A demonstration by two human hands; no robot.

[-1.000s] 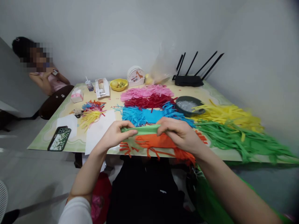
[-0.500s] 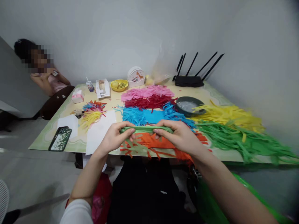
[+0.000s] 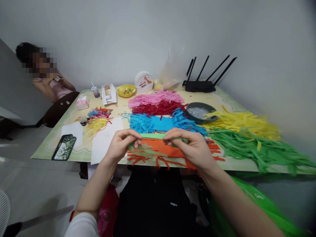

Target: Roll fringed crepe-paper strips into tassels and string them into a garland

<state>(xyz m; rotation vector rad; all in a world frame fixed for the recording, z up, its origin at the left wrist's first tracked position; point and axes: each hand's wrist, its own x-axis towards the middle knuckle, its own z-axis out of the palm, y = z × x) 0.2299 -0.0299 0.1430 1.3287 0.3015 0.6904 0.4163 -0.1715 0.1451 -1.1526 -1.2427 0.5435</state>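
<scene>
Between my two hands a light green fringed strip [image 3: 153,135] is stretched level above the front of the table. My left hand [image 3: 125,141] pinches its left end, and my right hand [image 3: 181,140] pinches the other end; some loose fringe hangs below the fingers. Beneath it lies an orange fringed strip [image 3: 160,149], partly hidden by my hands. Just beyond are a blue fringed sheet [image 3: 163,123], a dark red one [image 3: 158,108] and a pink one [image 3: 158,97]. To the right are piles of green strips [image 3: 256,149] and yellow strips [image 3: 247,123].
A grey bowl [image 3: 199,112] holds clear plastic. The black router [image 3: 199,86] stands at the back with its antennas up. On the left are a phone [image 3: 64,147], white paper [image 3: 103,143] and a multicolour pompom [image 3: 98,120]. A person [image 3: 53,87] sits at the far left.
My right hand has shifted slightly right, and the light green strip between my hands now looks flatter and wider. Its fringe has swung below my left hand.
</scene>
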